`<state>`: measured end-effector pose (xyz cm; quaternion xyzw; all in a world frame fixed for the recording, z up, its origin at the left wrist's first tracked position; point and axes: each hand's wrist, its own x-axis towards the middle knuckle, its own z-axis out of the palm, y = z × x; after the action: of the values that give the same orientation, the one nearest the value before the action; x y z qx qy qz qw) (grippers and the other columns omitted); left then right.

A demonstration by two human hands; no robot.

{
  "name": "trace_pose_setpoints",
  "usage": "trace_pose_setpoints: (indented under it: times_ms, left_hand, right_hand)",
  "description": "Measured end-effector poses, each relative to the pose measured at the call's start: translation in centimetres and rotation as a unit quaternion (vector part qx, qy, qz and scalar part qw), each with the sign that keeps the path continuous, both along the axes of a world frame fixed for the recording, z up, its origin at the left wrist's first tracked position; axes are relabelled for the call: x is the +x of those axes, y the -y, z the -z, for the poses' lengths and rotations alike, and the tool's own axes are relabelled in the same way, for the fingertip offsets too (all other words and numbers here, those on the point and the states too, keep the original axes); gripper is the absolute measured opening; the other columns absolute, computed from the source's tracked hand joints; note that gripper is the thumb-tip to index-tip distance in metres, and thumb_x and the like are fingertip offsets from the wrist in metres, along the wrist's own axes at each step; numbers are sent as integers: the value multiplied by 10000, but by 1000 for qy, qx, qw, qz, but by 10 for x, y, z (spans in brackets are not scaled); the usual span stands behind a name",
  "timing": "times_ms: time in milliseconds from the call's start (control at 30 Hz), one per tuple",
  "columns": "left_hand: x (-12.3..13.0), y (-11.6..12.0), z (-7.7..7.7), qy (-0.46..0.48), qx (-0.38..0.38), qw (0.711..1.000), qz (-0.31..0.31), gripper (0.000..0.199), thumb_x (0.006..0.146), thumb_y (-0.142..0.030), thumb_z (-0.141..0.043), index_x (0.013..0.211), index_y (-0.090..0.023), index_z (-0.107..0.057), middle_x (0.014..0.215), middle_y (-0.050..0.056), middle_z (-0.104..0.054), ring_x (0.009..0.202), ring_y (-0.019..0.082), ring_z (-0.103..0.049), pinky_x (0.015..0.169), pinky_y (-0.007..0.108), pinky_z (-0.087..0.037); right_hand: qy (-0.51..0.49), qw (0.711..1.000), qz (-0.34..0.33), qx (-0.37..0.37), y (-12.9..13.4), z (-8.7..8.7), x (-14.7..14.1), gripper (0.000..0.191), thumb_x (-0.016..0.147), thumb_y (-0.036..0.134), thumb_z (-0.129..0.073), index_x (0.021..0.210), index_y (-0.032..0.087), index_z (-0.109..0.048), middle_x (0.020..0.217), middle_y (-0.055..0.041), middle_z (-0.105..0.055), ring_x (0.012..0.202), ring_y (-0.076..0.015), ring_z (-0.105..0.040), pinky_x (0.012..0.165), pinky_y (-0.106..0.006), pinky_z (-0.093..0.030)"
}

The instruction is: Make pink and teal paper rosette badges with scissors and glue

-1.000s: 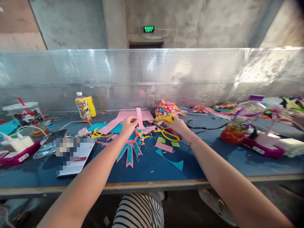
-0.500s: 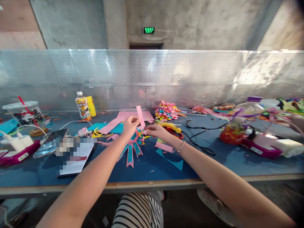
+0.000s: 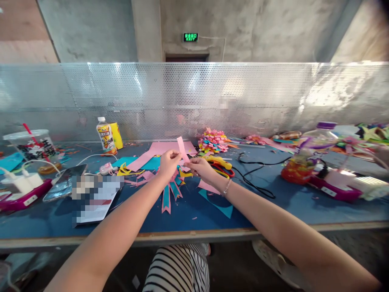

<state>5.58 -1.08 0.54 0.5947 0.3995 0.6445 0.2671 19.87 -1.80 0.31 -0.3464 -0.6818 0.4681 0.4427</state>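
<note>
A pink paper strip (image 3: pixel 182 149) stands upright between my two hands. My left hand (image 3: pixel 169 161) pinches it on its left edge. The fingers of my right hand (image 3: pixel 200 167) are closed on its lower end. Below the hands lies a pink-and-blue paper ornament (image 3: pixel 166 198) with forked tails, its upper part largely hidden by my left hand and wrist. Yellow-handled scissors (image 3: pixel 219 163) rest just beyond my right hand. Behind the strip, sheets of pink paper (image 3: pixel 154 149) and blue paper (image 3: pixel 148 164) are spread out.
A bundle of paper loops (image 3: pixel 212 141) sits at the back. Left are a bottle (image 3: pixel 105 136), a plastic cup (image 3: pixel 33 150), a phone (image 3: pixel 62 184) and a tablet (image 3: pixel 101 202). A jug of red drink (image 3: pixel 299 170) and a black cable (image 3: pixel 255 184) lie right. A perforated metal screen (image 3: pixel 258 97) closes the back.
My right hand has moved slightly up to the pink strip and grips its lower end. The strip has shifted a little right, with my left hand following.
</note>
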Motion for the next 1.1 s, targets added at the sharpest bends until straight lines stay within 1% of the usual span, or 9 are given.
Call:
trace_pose_setpoints:
  times_ms: [167, 267, 367, 467, 533, 700, 833, 1000, 1100]
  left_hand:
    - [-11, -6, -7, 68, 12, 997, -39, 153, 679, -288, -593, 730, -144, -592, 686, 33, -637, 651, 131, -599, 646, 250, -472]
    - [-22, -12, -12, 111, 18, 993, -42, 149, 659, -280, -609, 715, -144, -590, 679, 23, -627, 640, 120, -585, 643, 240, -464]
    - [-28, -14, -13, 119, 8, 992, -34, 131, 650, -265, -611, 688, -143, -584, 648, 12, -606, 617, 110, -568, 626, 233, -454]
    - [-27, -11, -14, 110, -9, 994, -28, 121, 652, -257, -604, 669, -141, -574, 619, 5, -589, 590, 104, -554, 596, 227, -441]
    - [-24, -7, -15, 99, -22, 995, -26, 125, 652, -261, -606, 673, -142, -572, 611, 4, -588, 585, 105, -551, 578, 225, -432]
    - [-16, -2, -16, 81, -44, 996, 14, 136, 655, -272, -614, 675, -143, -575, 601, 8, -595, 573, 108, -552, 577, 236, -431]
    - [-10, -1, -13, 66, -59, 993, 78, 135, 651, -267, -628, 675, -140, -588, 579, 5, -584, 538, 98, -536, 557, 233, -426]
    - [-4, 4, -11, 67, -64, 983, 161, 170, 624, -283, -675, 693, -145, -602, 601, 1, -590, 558, 94, -547, 579, 231, -443]
    - [-1, 8, -11, 77, -71, 975, 198, 160, 614, -270, -692, 682, -151, -608, 600, 3, -589, 555, 90, -542, 587, 231, -445]
  right_hand:
    - [84, 996, 20, 8, -5, -2, 9, 263, 626, 387, -642, 673, 128, -628, 428, 50, -444, 354, -54, -319, 368, -212, -222]
    - [183, 979, 34, 82, -6, -6, 18, 234, 679, 364, -582, 664, 139, -645, 446, 32, -472, 392, -74, -369, 399, -216, -273]
    - [336, 911, 38, 236, -4, -14, 32, 208, 727, 283, -522, 632, 156, -658, 568, -14, -578, 531, -109, -484, 510, -225, -359]
    - [411, 848, 53, 331, -2, -23, 47, 215, 759, 277, -504, 787, 178, -692, 767, -45, -631, 694, -145, -552, 637, -241, -409]
    - [412, 833, 84, 360, -2, -28, 54, 277, 802, 325, -472, 916, 189, -684, 880, -61, -612, 788, -165, -562, 709, -262, -423]
    - [292, 842, 188, 412, -2, -32, 56, 428, 908, 329, -282, 1160, 148, -577, 973, -104, -525, 945, -202, -509, 861, -352, -408]
    - [269, 832, 167, 457, 1, -27, 48, 455, 867, 305, -426, 1308, 193, -421, 1075, -113, -464, 927, -192, -507, 830, -355, -451]
    - [232, 808, 99, 533, 2, -20, 38, 245, 857, 232, -474, 1076, 241, -581, 1019, -86, -489, 939, -189, -518, 803, -349, -481]
    - [206, 810, 78, 543, 3, -22, 35, 167, 860, 188, -461, 911, 221, -617, 927, -68, -519, 885, -171, -535, 770, -330, -490]
